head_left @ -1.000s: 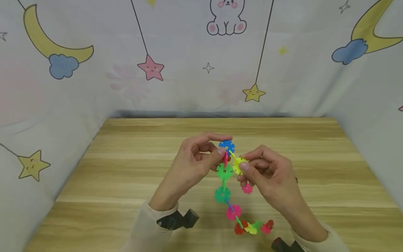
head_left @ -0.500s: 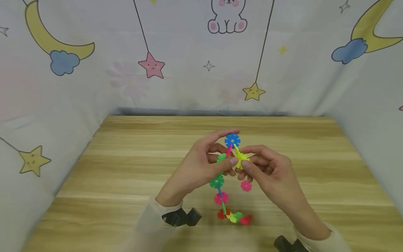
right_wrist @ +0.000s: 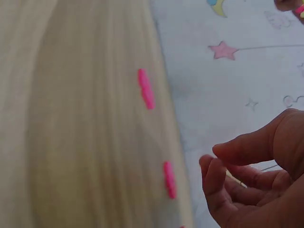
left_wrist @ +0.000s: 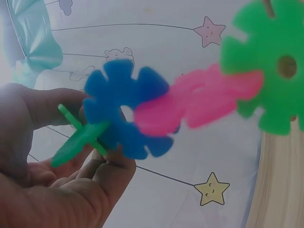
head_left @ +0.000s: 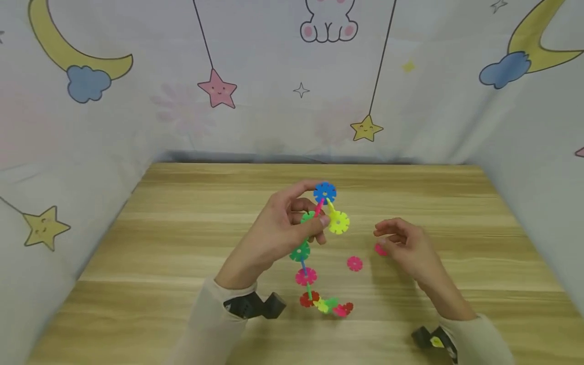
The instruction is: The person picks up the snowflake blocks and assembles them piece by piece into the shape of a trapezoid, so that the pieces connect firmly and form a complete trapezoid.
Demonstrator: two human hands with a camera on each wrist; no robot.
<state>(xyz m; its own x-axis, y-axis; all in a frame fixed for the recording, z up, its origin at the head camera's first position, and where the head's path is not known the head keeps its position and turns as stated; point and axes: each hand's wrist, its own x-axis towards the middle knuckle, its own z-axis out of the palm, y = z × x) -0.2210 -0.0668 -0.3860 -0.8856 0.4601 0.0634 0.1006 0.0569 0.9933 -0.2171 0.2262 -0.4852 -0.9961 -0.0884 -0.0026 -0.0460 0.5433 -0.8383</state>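
My left hand (head_left: 278, 233) pinches a chain of slotted flower-shaped plastic discs between thumb and fingers. A blue disc (head_left: 325, 192) sits at its top, with a yellow disc (head_left: 339, 223) hanging on the right. Down the left strand come a teal disc (head_left: 299, 251), a pink disc (head_left: 305, 277) and a red disc (head_left: 307, 299); fingers hide part of it. The left wrist view shows a green disc (left_wrist: 266, 102) close up. My right hand (head_left: 408, 246), fingers loosely bent and holding nothing, is over the table beside a loose pink disc (head_left: 380, 249), partly covered by it.
Another loose pink disc (head_left: 355, 263) lies on the wooden table (head_left: 205, 203) between the hands. Behind the table hangs a pale cloth (head_left: 264, 116) printed with stars and moons. Each wrist carries a small black camera, the left camera (head_left: 255, 305) near the chain's lower end.
My right hand has let go of the yellow disc and moved right, toward a pink disc. The yellow disc now hangs from the blue one. The left hand shifted right, then back left.
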